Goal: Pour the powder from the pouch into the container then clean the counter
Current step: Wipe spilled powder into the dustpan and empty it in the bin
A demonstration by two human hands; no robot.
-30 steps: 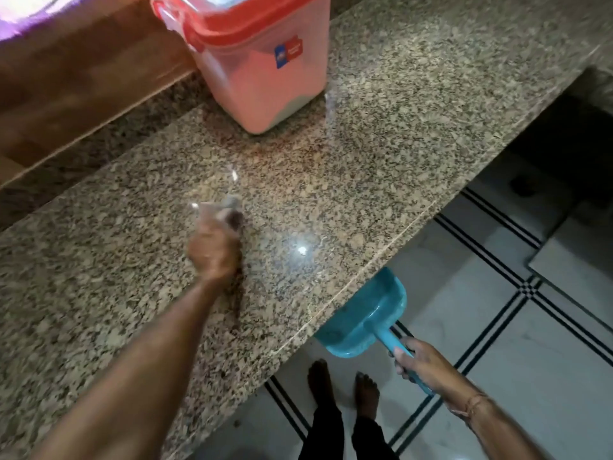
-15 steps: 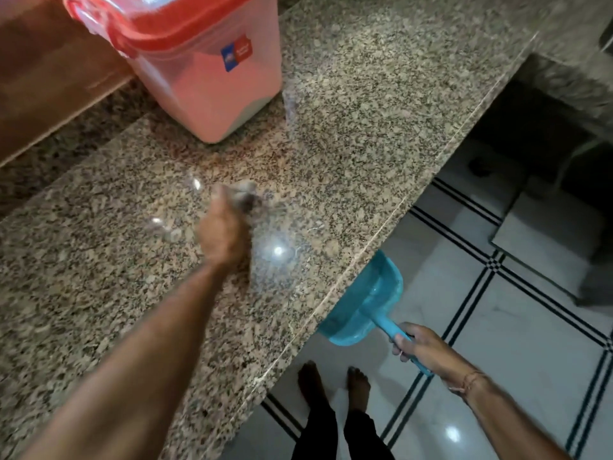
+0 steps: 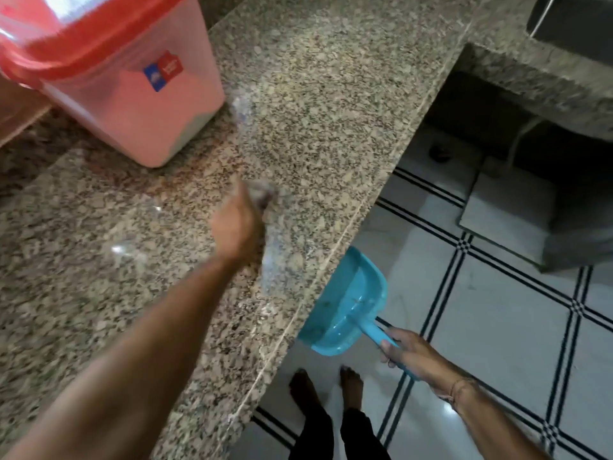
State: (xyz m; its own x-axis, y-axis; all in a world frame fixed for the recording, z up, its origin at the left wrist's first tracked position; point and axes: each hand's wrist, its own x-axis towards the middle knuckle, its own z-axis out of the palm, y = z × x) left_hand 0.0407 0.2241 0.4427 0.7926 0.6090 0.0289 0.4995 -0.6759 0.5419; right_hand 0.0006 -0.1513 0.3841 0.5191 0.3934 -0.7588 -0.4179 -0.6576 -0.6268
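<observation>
My left hand [image 3: 238, 227] grips a crumpled, see-through thing [image 3: 265, 195], blurred by motion, which looks like the pouch. It is down on the speckled granite counter [image 3: 331, 94], a short way in from the front edge. My right hand [image 3: 409, 353] holds the handle of a turquoise dustpan [image 3: 348, 303]. The pan's mouth sits just below the counter's edge. The pink see-through container [image 3: 132, 94] with a red lid stands at the back left, with white powder showing low inside it.
A brown wooden ledge [image 3: 13, 111] runs behind the container. Beyond the counter's edge lies a white tiled floor [image 3: 497, 310] with dark lines, and my bare feet [image 3: 325, 390] stand below. A second granite slab [image 3: 547, 81] juts out at the upper right.
My left hand has swept the see-through thing across the counter toward the front edge and the dustpan. The dustpan has stayed under the edge in my right hand.
</observation>
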